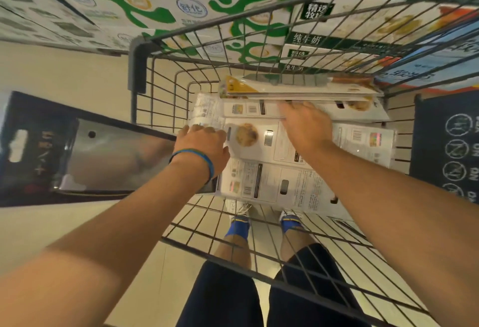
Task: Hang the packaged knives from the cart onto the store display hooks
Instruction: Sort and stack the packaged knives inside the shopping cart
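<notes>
I look down into a wire cart [137, 67] where several white-backed packaged knives [259, 179] lie flat. At the cart's far end, a small stack is topped by a yellow-carded knife [298, 85]. My left hand [204, 142], with a blue wristband, grips the handle end of a large black-packaged cleaver [103, 155]. The cleaver sticks out to the left over the cart's side. My right hand [305, 124] reaches into the cart with its fingers stretched flat on a white package, the fingertips at the edge of the far stack. No display hooks are in view.
Stacked milk cartons [155, 3] with green print fill the space beyond the cart. A dark sign panel [445, 145] with round icons stands at the right. My legs and shoes show through the cart's wire floor, on pale floor tiles.
</notes>
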